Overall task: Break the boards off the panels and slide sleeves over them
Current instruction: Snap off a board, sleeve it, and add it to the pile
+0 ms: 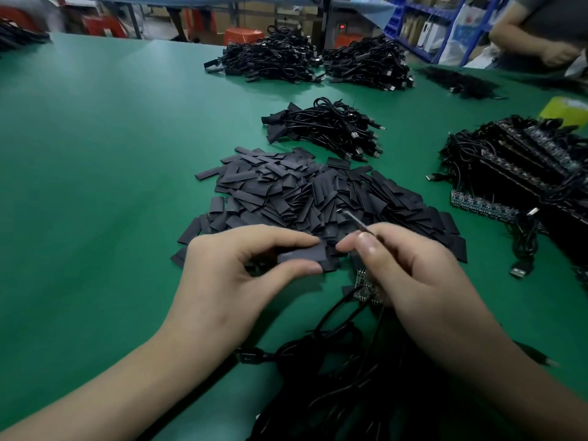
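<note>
Head view: left hand (241, 268), grip clamped on a flat black rubbery sleeve (307, 256). Thumb is on the near edge, forefinger on the far edge, other fingers curled behind. The sleeve sits at the fingertips just over the green-matted bench (95, 170), at the front edge of a wide pile of loose black sleeves (318, 192). Its long axis runs approx. left-right, w/ the free end toward the right hand (423, 281) and a small gap btw. them. The left forearm comes in from lower left, wrist low, palm turned inward.

Right grip is pinched on a thin grey cable end w/ metal tip (351, 219), thumb upright w/ nail showing. The tip sticks out past the fingers, pointing up and left, away from the person.

Under the right fingers is a small dark circuit board (362, 288), partly hidden; can't tell if the hand holds it too. A black cable runs from it into a tangled heap of black cables (350, 386) at the front.

A bundle of black cables w/ sleeved ends (331, 128) lies beyond the pile. A stack of dark panels w/ cables (521, 167) is well off to the right.
</note>
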### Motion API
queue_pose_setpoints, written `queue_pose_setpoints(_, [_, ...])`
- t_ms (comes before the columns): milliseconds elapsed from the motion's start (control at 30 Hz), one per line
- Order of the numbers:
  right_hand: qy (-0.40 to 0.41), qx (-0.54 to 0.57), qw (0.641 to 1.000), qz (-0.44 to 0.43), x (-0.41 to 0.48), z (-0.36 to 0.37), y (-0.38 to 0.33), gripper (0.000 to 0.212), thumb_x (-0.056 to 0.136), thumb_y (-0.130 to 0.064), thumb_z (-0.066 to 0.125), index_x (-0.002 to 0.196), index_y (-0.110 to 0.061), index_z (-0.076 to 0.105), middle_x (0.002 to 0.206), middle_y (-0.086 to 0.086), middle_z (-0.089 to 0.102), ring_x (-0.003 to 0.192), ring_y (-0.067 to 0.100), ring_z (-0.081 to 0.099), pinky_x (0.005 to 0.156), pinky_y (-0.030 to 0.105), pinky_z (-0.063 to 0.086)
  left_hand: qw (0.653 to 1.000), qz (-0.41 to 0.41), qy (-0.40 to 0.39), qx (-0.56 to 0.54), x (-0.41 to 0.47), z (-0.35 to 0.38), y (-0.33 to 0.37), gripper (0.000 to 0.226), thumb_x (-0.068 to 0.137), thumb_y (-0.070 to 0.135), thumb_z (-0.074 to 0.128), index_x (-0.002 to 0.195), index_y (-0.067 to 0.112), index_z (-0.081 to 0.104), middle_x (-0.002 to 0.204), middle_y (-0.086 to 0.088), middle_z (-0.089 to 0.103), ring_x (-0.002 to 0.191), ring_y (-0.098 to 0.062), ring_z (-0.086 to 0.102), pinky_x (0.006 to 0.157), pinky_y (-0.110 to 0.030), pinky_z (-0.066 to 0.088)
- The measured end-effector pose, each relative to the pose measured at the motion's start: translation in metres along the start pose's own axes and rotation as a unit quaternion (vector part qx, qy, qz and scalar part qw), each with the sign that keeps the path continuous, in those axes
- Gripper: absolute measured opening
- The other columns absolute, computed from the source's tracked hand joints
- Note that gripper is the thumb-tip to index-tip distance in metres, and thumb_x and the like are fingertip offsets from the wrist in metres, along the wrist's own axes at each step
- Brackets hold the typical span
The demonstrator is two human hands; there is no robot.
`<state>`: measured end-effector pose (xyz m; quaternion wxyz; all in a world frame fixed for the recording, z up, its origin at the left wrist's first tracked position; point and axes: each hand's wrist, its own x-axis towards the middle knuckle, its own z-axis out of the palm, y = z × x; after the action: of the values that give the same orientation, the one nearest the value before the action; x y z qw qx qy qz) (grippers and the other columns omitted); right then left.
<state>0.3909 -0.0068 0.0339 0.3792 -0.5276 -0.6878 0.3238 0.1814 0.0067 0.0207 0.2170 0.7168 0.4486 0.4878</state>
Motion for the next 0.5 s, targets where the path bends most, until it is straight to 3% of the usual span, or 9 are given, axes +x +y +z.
queue_pose_setpoints(133, [0.025,-0.047,0.998,-0.042,-0.0036,-0.0040,-0.0023,0.023,0.102,-0.051,0.043,0.094,-0.033,0.057,0.059,0.005,0.046,0.045,0.004,0.035,0.043,0.014,0.029,0.996,-0.050,0.019,-0.074,0.0019,-0.0006,-0.0002,0.020,0.070,0.035,0.081,0.090,0.032,0.079,0.081,0.019,0.076,0.075,-0.004,0.074,0.074,-0.016,0.057])
queue_pose_setpoints(267, [-0.008,-0.055,0.997,-0.051,-0.0038,-0.0025,-0.0021,0.025,0.101,-0.041,0.048,0.082,-0.025,0.053,0.056,-0.006,0.041,0.048,0.004,0.036,0.046,0.017,0.029,0.996,-0.045,0.024,-0.079,0.0024,-0.0004,0.0020,0.015,0.071,0.031,0.080,0.086,0.030,0.079,0.077,0.016,0.076,0.070,-0.002,0.073,0.071,-0.012,0.055])
queue_pose_setpoints(500, [-0.040,0.020,0.999,0.003,-0.0012,-0.0036,0.0024,0.032,0.102,-0.046,0.051,0.076,-0.027,0.055,0.055,-0.009,0.036,0.050,0.008,0.032,0.048,0.028,0.029,0.997,-0.042,0.017,-0.061,0.0013,-0.0003,0.0011,0.016,0.072,0.031,0.084,0.087,0.032,0.080,0.079,0.017,0.076,0.072,-0.004,0.073,0.072,-0.018,0.057])
